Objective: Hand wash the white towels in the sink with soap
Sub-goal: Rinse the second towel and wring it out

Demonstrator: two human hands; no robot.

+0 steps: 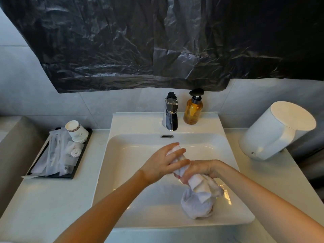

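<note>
head view: left hand (162, 163) and right hand (201, 170) clench towel (198, 202) in sink (129, 123), soap bottle (192, 111) beside faucet (171, 113).

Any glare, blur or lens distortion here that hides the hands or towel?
Head view: the wide-angle lens bows the sink and counter edges; sheen streaks the black plastic sheet; bright glints on the sink's wet floor beside the white towel; left hand and right hand, gripping it, are sharp and evenly lit.
</note>
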